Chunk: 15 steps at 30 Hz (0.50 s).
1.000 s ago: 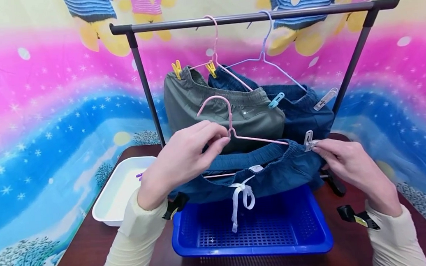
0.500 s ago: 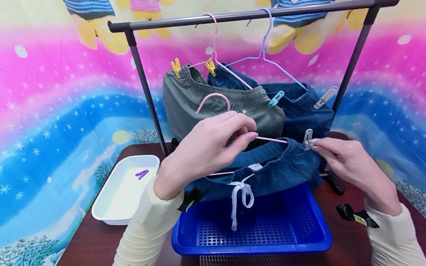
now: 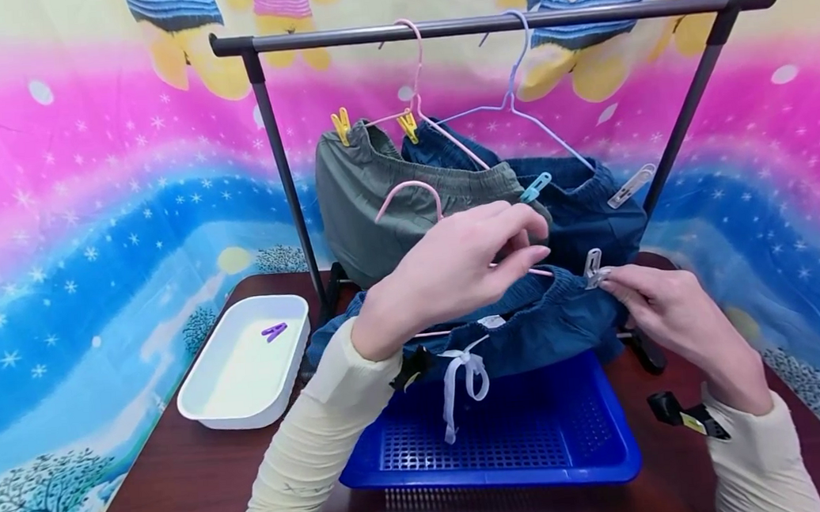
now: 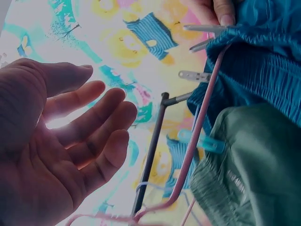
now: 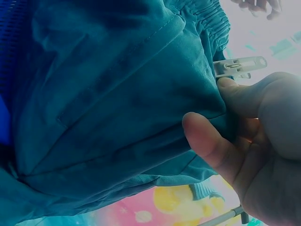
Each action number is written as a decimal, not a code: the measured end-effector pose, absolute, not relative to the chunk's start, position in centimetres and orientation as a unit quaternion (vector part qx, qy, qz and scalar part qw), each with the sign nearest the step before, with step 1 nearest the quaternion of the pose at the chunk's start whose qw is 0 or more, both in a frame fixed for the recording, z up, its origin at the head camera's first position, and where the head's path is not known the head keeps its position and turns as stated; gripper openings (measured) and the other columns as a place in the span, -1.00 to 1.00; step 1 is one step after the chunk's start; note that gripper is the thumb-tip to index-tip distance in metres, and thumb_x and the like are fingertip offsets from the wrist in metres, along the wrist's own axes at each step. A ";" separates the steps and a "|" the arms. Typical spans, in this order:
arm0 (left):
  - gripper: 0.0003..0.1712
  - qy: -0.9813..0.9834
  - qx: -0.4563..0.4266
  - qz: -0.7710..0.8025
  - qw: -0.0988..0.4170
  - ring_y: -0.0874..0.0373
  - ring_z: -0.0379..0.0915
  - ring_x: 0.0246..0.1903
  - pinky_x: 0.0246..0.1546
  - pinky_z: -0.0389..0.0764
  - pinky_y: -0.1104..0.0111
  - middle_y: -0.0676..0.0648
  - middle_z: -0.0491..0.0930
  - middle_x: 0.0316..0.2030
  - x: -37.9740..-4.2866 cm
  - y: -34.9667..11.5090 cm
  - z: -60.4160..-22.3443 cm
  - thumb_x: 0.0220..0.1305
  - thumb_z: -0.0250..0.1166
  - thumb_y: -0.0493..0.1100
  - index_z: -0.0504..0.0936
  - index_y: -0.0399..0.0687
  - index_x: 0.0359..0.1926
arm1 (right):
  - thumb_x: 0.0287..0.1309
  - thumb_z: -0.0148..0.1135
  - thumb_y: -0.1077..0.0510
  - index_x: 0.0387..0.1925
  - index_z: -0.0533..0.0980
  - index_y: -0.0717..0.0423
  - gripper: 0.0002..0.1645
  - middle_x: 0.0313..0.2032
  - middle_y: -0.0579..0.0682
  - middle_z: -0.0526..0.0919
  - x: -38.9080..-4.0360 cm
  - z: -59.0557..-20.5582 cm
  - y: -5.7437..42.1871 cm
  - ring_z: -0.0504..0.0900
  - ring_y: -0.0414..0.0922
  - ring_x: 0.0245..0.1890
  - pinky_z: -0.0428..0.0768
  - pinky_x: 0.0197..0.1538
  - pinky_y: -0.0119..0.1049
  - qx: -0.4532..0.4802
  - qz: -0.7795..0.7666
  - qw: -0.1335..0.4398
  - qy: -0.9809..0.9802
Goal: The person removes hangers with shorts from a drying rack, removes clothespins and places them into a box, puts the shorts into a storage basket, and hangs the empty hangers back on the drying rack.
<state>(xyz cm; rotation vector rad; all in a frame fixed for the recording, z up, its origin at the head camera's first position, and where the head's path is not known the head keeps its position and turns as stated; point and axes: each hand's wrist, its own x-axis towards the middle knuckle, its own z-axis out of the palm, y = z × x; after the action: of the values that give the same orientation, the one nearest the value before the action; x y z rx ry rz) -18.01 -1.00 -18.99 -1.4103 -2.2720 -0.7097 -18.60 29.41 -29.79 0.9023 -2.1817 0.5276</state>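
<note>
Dark blue shorts (image 3: 530, 343) with a white drawstring bow hang on a pink hanger (image 3: 412, 183) above a blue basket. A clear clothespin (image 3: 593, 265) sits on their right waistband corner. My right hand (image 3: 679, 324) pinches the waistband corner right beside that clothespin; in the right wrist view a fingertip touches the cloth just under the clothespin (image 5: 241, 66). My left hand (image 3: 460, 260) is in front of the hanger's shoulder, partly hiding it. In the left wrist view the left hand (image 4: 70, 127) has loosely bent fingers with nothing between them, apart from the pink hanger (image 4: 200, 122).
Behind stands a black rack (image 3: 579, 16) with green shorts (image 3: 369, 187) and other blue shorts (image 3: 586, 220) on hangers, held by yellow, light blue and clear clothespins. A white tray (image 3: 198, 398) with a purple clothespin (image 3: 274, 331) is on the left. The blue basket (image 3: 497, 476) stands below.
My left hand has left the hanger's neck and moved right across it, toward the clothespin. The purple clothespin in the tray is now in full view. The right hand stays in place.
</note>
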 end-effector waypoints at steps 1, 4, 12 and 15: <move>-0.73 -0.809 -0.501 -0.250 0.182 0.33 0.45 -0.29 -0.19 0.44 0.61 0.08 0.59 -0.29 -18.1 -0.7 -19.0 0.40 0.21 -0.10 0.58 -0.06 0.04 | 0.01 0.37 0.44 -0.20 0.65 0.10 -0.70 -0.47 -0.11 0.62 -18.6 -29.8 29.4 0.31 -0.44 -0.50 0.32 -0.43 -0.52 0.351 0.203 0.356 -0.842; -0.71 -0.813 -0.501 -0.245 0.167 0.35 0.45 -0.28 -0.18 0.43 0.62 0.10 0.60 -0.29 -18.2 0.2 -19.1 0.41 0.20 -0.08 0.56 -0.05 0.07 | 0.07 0.35 0.40 -0.20 0.65 0.11 -0.75 -0.46 -0.10 0.65 -18.7 -29.9 29.4 0.32 -0.43 -0.49 0.33 -0.43 -0.52 0.358 0.202 0.362 -0.837; -0.69 -0.819 -0.502 -0.228 0.160 0.32 0.47 -0.25 -0.22 0.44 0.61 0.09 0.59 -0.22 -18.5 2.3 -19.8 0.40 0.20 -0.04 0.55 -0.03 0.09 | 0.18 0.30 0.32 -0.21 0.65 0.13 -0.86 -0.51 -0.13 0.57 -18.9 -30.0 29.5 0.28 -0.42 -0.52 0.26 -0.46 -0.55 0.364 0.209 0.359 -0.834; -0.68 -0.824 -0.499 -0.216 0.161 0.30 0.50 -0.19 -0.19 0.45 0.61 0.06 0.60 -0.15 -18.7 3.0 -20.1 0.40 0.20 -0.02 0.55 -0.02 0.09 | 0.19 0.29 0.31 -0.19 0.65 0.15 -0.85 -0.50 -0.11 0.59 -18.7 -29.9 29.5 0.28 -0.41 -0.53 0.28 -0.47 -0.54 0.363 0.207 0.356 -0.836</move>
<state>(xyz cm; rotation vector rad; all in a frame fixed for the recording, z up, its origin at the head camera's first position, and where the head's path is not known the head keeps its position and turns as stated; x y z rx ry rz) -18.68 3.02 -20.11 -1.4236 -2.3519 -0.6173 -18.74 29.46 -29.95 0.9378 -2.1580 0.5348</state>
